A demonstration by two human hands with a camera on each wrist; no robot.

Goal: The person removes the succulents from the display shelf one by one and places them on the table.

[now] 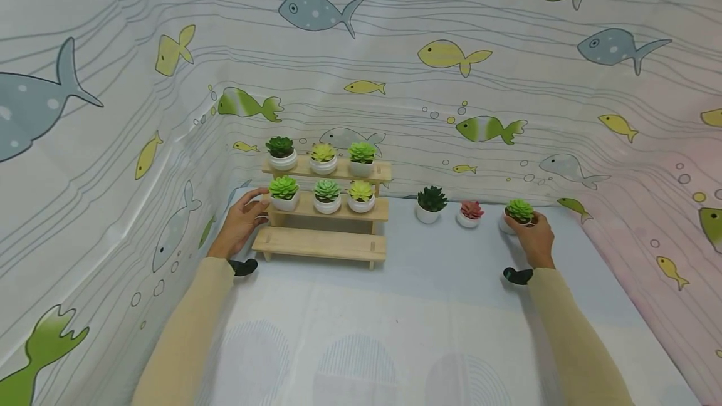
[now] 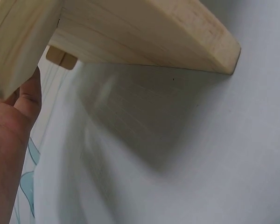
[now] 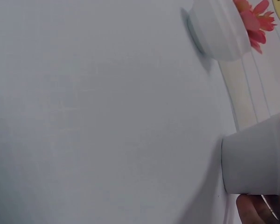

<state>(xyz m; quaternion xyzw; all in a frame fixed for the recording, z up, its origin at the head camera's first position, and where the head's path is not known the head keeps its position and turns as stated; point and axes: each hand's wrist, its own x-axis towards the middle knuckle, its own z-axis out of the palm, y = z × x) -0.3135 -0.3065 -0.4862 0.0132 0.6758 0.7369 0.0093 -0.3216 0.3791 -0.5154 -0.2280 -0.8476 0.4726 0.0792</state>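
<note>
A three-step wooden shelf stand is at the left of the table in the head view. My left hand holds its left end by the middle step; in the left wrist view its fingers bend behind the board, partly hidden. At the far right, my right hand grips a green potted succulent by its white pot. In the right wrist view that pot has its base on or very close to the table, with fingers on either side. A pink-red potted succulent stands to its left.
A dark green potted succulent stands between the stand and the red one. Three potted succulents sit on the top step and three on the middle step. The lowest step is bare. Fish-print cloth rises behind and at both sides.
</note>
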